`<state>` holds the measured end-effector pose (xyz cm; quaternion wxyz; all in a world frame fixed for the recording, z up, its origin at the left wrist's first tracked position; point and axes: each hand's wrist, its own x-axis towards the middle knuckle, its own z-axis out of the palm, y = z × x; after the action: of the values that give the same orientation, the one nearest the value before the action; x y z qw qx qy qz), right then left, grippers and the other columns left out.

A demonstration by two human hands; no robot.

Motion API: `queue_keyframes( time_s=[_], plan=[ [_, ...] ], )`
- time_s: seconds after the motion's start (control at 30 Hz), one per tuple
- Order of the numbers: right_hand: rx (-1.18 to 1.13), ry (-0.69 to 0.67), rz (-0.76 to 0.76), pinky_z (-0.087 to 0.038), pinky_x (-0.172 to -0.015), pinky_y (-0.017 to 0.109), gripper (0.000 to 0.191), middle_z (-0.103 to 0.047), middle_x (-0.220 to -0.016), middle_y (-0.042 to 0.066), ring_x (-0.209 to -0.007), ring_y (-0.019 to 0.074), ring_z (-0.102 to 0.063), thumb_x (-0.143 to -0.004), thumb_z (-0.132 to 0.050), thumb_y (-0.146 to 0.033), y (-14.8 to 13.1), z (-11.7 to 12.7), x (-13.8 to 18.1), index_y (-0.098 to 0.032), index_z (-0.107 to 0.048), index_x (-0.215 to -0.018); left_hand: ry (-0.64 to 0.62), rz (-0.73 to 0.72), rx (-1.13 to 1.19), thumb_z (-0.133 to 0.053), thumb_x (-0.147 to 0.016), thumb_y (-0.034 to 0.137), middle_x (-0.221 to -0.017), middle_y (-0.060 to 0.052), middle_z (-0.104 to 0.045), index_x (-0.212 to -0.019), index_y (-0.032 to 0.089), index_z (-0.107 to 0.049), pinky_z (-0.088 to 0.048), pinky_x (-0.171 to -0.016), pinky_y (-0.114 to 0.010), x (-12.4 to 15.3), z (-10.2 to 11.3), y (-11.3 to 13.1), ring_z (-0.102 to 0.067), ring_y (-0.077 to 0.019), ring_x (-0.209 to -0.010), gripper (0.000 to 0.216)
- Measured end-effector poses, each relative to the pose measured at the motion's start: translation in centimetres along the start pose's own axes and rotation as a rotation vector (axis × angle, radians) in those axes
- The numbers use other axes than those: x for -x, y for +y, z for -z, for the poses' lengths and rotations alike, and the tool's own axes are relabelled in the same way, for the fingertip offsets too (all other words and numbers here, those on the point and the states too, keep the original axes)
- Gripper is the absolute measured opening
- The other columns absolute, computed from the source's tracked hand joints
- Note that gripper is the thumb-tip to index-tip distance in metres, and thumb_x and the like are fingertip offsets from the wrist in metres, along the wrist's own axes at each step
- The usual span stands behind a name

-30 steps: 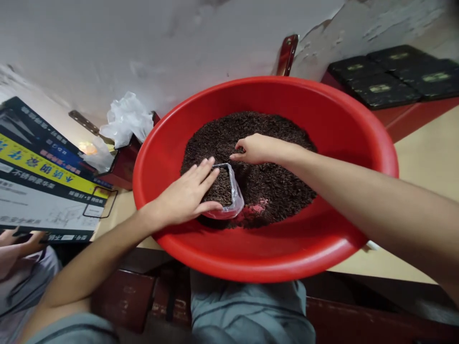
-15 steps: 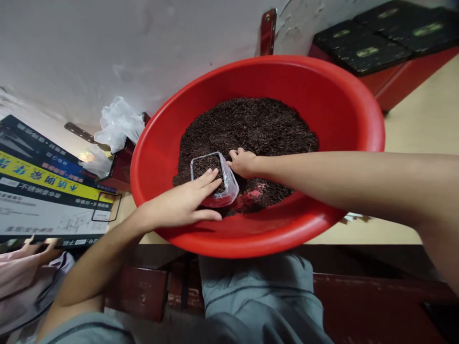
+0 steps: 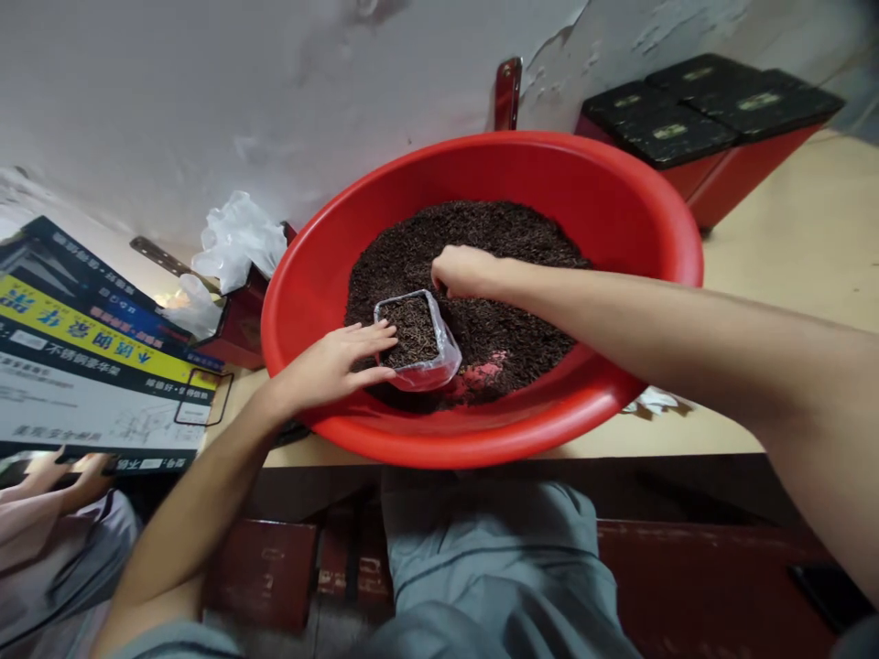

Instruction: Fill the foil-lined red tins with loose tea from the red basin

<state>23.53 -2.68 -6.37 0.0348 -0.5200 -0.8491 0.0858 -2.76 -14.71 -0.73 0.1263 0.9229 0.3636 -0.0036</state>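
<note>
A wide red plastic tub (image 3: 663,215) holds a heap of dark, dry, tea-like leaves (image 3: 501,229). Sunk in the heap, left of its middle, is a small square container with a clear plastic bag lining (image 3: 448,355), filled with the same leaves. My left hand (image 3: 333,361) has its fingers spread, the tips touching the container's left edge. Just beyond the container's far right corner, my right hand (image 3: 467,272) is over the heap with its fingers curled downward. Whatever those fingers may hold is hidden.
Red tins with black lids (image 3: 687,119) stand behind the tub at right. Crumpled clear plastic bags (image 3: 240,240) lie on a dark red box at left, beside a printed carton (image 3: 103,366). White scraps (image 3: 652,401) lie on the table (image 3: 769,275). Another person's hands (image 3: 65,476) show at far left.
My left hand has drawn back leftward off the leaves in the container to its edge. My right hand has moved from beside the container farther away over the heap, its fingers now curled.
</note>
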Motion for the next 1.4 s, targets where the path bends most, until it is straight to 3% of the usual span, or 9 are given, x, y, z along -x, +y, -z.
queue_keyframes(
  time_s=[0.1,0.17,0.37,0.47,0.57,0.8,1.0,1.2,1.4],
  plan=[
    [-0.262,0.245,0.125,-0.057,-0.105,0.046,0.028,-0.081,-0.092,0.005,-0.104,0.0284,-0.076,-0.075,-0.090,-0.010,-0.3,2.5,0.2,-0.022,-0.088,-0.100,0.087,0.028,0.119,-0.063,-0.102,0.050,-0.147,-0.009,-0.072,-0.139,0.023,-0.076,-0.048,-0.126,-0.049,0.8,0.1,0.0,-0.067,-0.0281,-0.141,0.048],
    [-0.466,0.329,0.258,-0.056,-0.104,0.042,0.027,-0.080,-0.090,0.000,-0.102,0.0245,-0.074,-0.073,-0.093,-0.017,-1.0,3.5,0.9,-0.025,-0.088,-0.098,0.175,0.088,0.167,-0.063,-0.101,0.050,-0.139,-0.007,-0.077,-0.132,0.025,-0.080,-0.053,-0.121,-0.047,1.1,0.1,0.0,-0.073,-0.0278,-0.132,0.044],
    [-0.585,0.202,0.475,-0.056,-0.092,0.031,0.029,-0.082,-0.092,-0.001,-0.095,0.0185,-0.075,-0.072,-0.086,-0.007,-4.1,3.5,3.6,-0.024,-0.087,-0.095,0.463,0.268,0.130,-0.061,-0.100,0.042,-0.115,-0.007,-0.086,-0.108,0.024,-0.084,-0.063,-0.101,-0.038,0.7,0.2,0.4,-0.080,-0.0246,-0.105,0.031],
    [-0.562,0.201,0.533,-0.057,-0.092,0.029,0.034,-0.084,-0.102,0.001,-0.097,0.0183,-0.076,-0.070,-0.080,0.003,-4.6,3.2,3.9,-0.022,-0.087,-0.092,0.437,0.265,0.107,-0.063,-0.098,0.039,-0.109,-0.007,-0.085,-0.105,0.023,-0.082,-0.063,-0.088,-0.035,0.2,0.2,0.8,-0.079,-0.0235,-0.096,0.026],
    [-0.586,0.221,0.589,-0.057,-0.094,0.029,0.036,-0.084,-0.107,0.002,-0.100,0.0182,-0.077,-0.072,-0.074,0.006,-4.3,3.2,3.7,-0.021,-0.087,-0.090,0.414,0.220,0.099,-0.064,-0.097,0.034,-0.110,-0.007,-0.084,-0.104,0.023,-0.080,-0.062,-0.092,-0.036,-0.4,0.2,1.1,-0.078,-0.0227,-0.097,0.021],
    [-0.583,0.256,0.573,-0.053,-0.093,0.030,0.031,-0.083,-0.093,0.000,-0.092,0.0164,-0.076,-0.084,-0.069,-0.003,-3.3,3.0,3.5,-0.023,-0.087,-0.100,0.445,0.223,-0.005,-0.067,-0.094,0.023,-0.108,-0.009,-0.080,-0.101,0.019,-0.076,-0.060,-0.091,-0.034,-2.0,0.4,1.4,-0.074,-0.0210,-0.092,0.013],
    [-0.508,0.298,0.638,-0.049,-0.090,0.028,0.027,-0.082,-0.098,0.004,-0.091,0.0144,-0.073,-0.090,-0.066,-0.005,-2.3,3.0,2.7,-0.017,-0.084,-0.106,0.402,0.270,0.001,-0.078,-0.090,0.024,-0.100,-0.007,-0.081,-0.101,0.017,-0.077,-0.060,-0.086,-0.034,-3.3,0.1,0.9,-0.075,-0.0215,-0.089,0.014],
    [-0.504,0.303,0.684,-0.051,-0.093,0.030,0.025,-0.083,-0.102,0.005,-0.092,0.0156,-0.073,-0.091,-0.070,-0.009,-2.0,2.4,2.2,-0.018,-0.086,-0.108,0.284,0.176,-0.067,-0.081,-0.093,0.026,-0.111,-0.008,-0.081,-0.100,0.020,-0.085,-0.058,-0.098,-0.040,-3.8,-0.3,0.4,-0.075,-0.0257,-0.105,0.011],
    [-0.513,0.264,0.634,-0.055,-0.089,0.028,0.029,-0.083,-0.097,0.002,-0.088,0.0141,-0.074,-0.088,-0.069,-0.007,-2.0,2.3,2.3,-0.021,-0.088,-0.105,0.274,0.281,-0.192,-0.075,-0.097,0.025,-0.115,-0.010,-0.079,-0.109,0.020,-0.087,-0.058,-0.098,-0.041,-3.6,-0.4,0.1,-0.073,-0.0276,-0.109,0.017]
  ],
)
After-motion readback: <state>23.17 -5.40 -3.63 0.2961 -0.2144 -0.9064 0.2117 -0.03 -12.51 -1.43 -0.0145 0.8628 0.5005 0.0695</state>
